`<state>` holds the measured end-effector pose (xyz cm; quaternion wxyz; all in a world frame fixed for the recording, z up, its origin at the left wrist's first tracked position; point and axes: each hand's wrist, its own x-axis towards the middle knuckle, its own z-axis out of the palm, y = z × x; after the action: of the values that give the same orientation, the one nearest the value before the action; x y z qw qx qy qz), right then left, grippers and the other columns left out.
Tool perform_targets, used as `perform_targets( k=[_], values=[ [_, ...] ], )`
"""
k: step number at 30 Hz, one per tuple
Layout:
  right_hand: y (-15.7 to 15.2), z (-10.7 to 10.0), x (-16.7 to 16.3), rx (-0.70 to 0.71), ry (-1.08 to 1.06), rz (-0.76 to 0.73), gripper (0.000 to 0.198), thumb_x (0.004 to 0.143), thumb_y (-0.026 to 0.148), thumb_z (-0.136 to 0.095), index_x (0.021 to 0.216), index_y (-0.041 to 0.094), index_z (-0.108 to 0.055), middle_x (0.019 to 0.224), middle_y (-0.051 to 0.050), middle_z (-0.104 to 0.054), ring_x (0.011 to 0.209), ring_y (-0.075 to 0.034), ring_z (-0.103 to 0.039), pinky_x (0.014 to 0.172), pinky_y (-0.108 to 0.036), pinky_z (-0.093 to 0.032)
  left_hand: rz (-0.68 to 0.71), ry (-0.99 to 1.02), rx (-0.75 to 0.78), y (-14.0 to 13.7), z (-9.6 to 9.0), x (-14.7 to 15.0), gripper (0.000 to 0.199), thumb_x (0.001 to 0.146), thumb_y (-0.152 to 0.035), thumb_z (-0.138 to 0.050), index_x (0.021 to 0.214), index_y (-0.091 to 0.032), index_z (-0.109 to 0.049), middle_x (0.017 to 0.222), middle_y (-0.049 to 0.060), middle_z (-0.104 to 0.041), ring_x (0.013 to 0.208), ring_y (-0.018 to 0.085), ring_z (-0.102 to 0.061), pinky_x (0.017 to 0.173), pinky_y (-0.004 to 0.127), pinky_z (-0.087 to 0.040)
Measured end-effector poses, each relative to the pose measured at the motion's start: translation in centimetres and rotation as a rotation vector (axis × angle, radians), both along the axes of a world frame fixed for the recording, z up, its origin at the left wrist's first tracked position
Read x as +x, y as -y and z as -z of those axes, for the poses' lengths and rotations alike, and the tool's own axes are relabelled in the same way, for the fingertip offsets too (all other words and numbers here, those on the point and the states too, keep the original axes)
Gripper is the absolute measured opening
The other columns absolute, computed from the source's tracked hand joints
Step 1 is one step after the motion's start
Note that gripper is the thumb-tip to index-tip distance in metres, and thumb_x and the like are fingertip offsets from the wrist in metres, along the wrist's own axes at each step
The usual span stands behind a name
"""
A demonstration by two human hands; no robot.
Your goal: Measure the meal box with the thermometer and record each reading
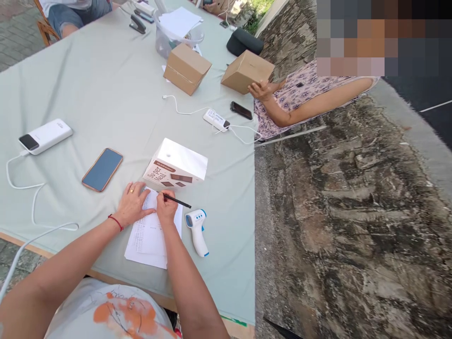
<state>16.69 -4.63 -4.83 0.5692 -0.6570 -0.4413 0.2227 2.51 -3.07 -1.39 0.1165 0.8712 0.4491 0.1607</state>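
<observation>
My right hand (166, 207) is closed around a black pen (181, 202), its fingers over the upper part of a white paper sheet (150, 238) with rows of writing. Flat on the left side of that sheet rests my left hand (133, 205), fingers spread, with a ring and a red wrist cord. Just beyond both hands stands a white box (180, 162) printed "Super Meal". A white and blue infrared thermometer (197, 231) lies to the right of the paper. Left of the box is a smartphone (102, 169) with a dark screen.
A white power bank (45, 136) with a cable lies at the left. Farther off are two cardboard boxes (187, 69), a plastic tub (165, 40) with papers, a stapler (137, 23) and a second power bank (216, 120). A person's hand (260, 90) touches the right cardboard box.
</observation>
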Motion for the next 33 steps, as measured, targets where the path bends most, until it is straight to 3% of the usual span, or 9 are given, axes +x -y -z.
perform_targets(
  k=[4, 8, 14, 18, 21, 23, 26, 29, 33],
  values=[
    [1.1, -1.4, 0.4, 0.061, 0.078, -0.047, 0.018, 0.088, 0.035, -0.051, 0.087, 0.020, -0.060, 0.078, -0.001, -0.061, 0.068, -0.015, -0.056, 0.066, -0.028, -0.049, -0.011, 0.003, -0.015, 0.0, 0.0, 0.0, 0.061, 0.074, -0.054, -0.079, 0.115, -0.014, -0.059, 0.130, 0.019, -0.055, 0.125, 0.035, -0.050, 0.114, 0.057, -0.033],
    [3.7, -2.3, 1.9, 0.149, 0.340, -0.193, 0.020, 0.095, 0.025, -0.047, 0.105, 0.022, -0.064, 0.095, -0.005, -0.066, 0.089, -0.018, -0.063, 0.081, -0.033, -0.053, -0.018, 0.029, -0.017, 0.0, 0.1, 0.0, 0.052, 0.076, -0.048, -0.076, 0.112, -0.015, -0.058, 0.131, 0.019, -0.054, 0.125, 0.035, -0.050, 0.114, 0.056, -0.033],
    [7.5, -0.8, 4.4, 0.028, 0.668, -0.335, 0.047, 0.095, 0.010, -0.031, 0.126, 0.024, -0.063, 0.108, -0.011, -0.066, 0.101, -0.022, -0.062, 0.090, -0.040, -0.053, -0.030, 0.125, 0.006, -0.1, 0.2, -0.2, 0.024, 0.081, -0.018, -0.055, 0.105, -0.016, -0.055, 0.128, 0.018, -0.054, 0.123, 0.033, -0.050, 0.111, 0.054, -0.037],
    [5.9, -0.9, 5.7, 0.035, 0.460, -0.103, 0.041, 0.095, 0.022, -0.044, 0.134, 0.022, -0.057, 0.114, -0.013, -0.063, 0.106, -0.024, -0.061, 0.092, -0.043, -0.053, -0.090, 0.244, -0.041, -0.2, 0.5, -0.3, 0.031, 0.082, -0.012, -0.046, 0.112, -0.017, -0.051, 0.126, 0.016, -0.054, 0.122, 0.030, -0.050, 0.104, 0.051, -0.044],
    [2.4, -2.0, 6.3, 0.009, 0.125, 0.075, 0.069, 0.082, 0.040, -0.067, 0.144, 0.022, -0.042, 0.136, -0.016, -0.052, 0.121, -0.027, -0.055, 0.096, -0.047, -0.052, -0.116, 0.313, -0.069, -0.4, 0.7, -0.4, 0.039, 0.084, -0.013, -0.042, 0.123, -0.015, -0.044, 0.128, 0.016, -0.053, 0.124, 0.029, -0.049, 0.103, 0.050, -0.046],
    [-0.2, -2.8, 6.6, 0.017, -0.077, -0.005, 0.084, 0.071, 0.044, -0.077, 0.143, 0.023, -0.040, 0.143, -0.015, -0.048, 0.129, -0.028, -0.051, 0.102, -0.049, -0.048, -0.128, 0.350, -0.079, -0.5, 0.9, -0.6, 0.043, 0.086, -0.015, -0.041, 0.129, -0.015, -0.040, 0.129, 0.016, -0.053, 0.126, 0.029, -0.048, 0.104, 0.051, -0.045],
    [-3.0, -3.4, 6.5, 0.019, -0.341, -0.219, 0.075, 0.065, 0.045, -0.082, 0.130, 0.020, -0.051, 0.126, -0.013, -0.063, 0.114, -0.026, -0.062, 0.096, -0.050, -0.052, -0.162, 0.423, -0.093, -0.5, 1.3, -0.9, 0.048, 0.088, -0.021, -0.043, 0.136, -0.015, -0.035, 0.133, 0.017, -0.051, 0.128, 0.029, -0.047, 0.108, 0.053, -0.042],
    [-4.3, -3.2, 6.4, 0.024, -0.444, -0.186, 0.065, 0.061, 0.044, -0.085, 0.114, 0.018, -0.059, 0.113, -0.011, -0.070, 0.102, -0.024, -0.065, 0.092, -0.047, -0.054, -0.207, 0.500, -0.129, -0.5, 1.7, -1.2, 0.056, 0.093, -0.033, -0.046, 0.143, -0.016, -0.028, 0.141, 0.018, -0.045, 0.136, 0.029, -0.041, 0.113, 0.052, -0.038],
    [-4.8, -2.7, 6.4, 0.020, -0.397, -0.164, 0.062, 0.064, 0.051, -0.082, 0.112, 0.017, -0.062, 0.112, -0.010, -0.071, 0.101, -0.023, -0.065, 0.090, -0.041, -0.053, -0.258, 0.495, -0.260, -2.1, 1.6, -1.5, 0.079, 0.092, -0.054, -0.051, 0.151, -0.013, -0.017, 0.155, 0.021, -0.028, 0.144, 0.031, -0.033, 0.114, 0.048, -0.039]
  ],
)
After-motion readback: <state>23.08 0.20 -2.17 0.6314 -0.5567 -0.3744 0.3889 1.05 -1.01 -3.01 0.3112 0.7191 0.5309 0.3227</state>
